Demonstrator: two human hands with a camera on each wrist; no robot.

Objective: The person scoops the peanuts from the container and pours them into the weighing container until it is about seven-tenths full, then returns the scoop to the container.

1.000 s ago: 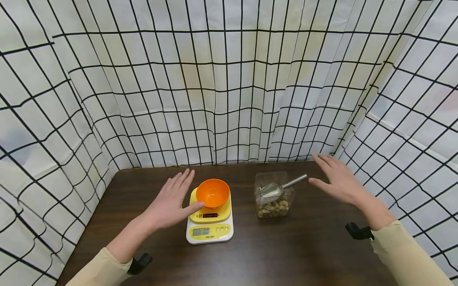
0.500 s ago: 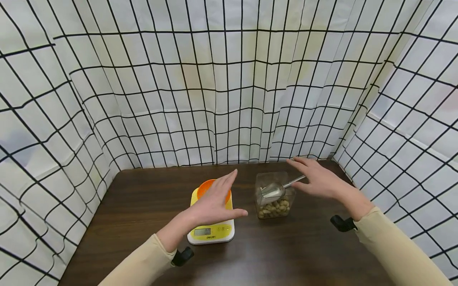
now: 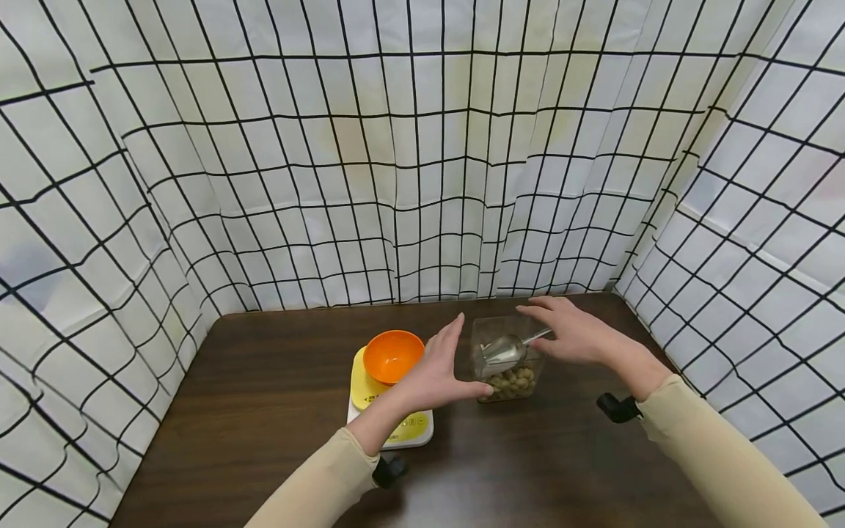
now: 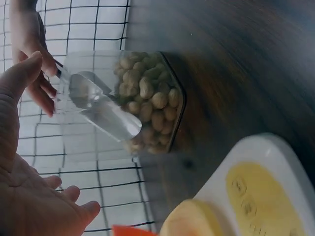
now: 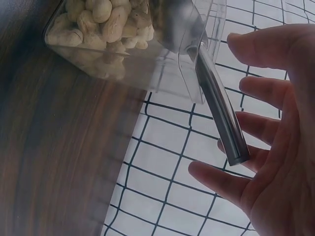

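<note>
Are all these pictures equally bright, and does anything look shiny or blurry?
No: the head view is the brightest, with a pale sheen on the near part of the table; the left wrist view is dimmer and hazy, the button markings on the scale soft; the right wrist view is also dim, with light glinting along the scoop handle.

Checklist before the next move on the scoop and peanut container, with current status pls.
1. Clear container upright on the table: ok.
2. Scoop handle accessible: ok, it sticks out past the container's rim toward the right hand.
3. Right hand gripping the handle: not ok, fingers spread around it without closing.
4. Left hand gripping the container: not ok, open beside it.
5. Orange bowl seated on the scale: ok.
6. Scale display reads zero: cannot tell, the left arm hides it.
</note>
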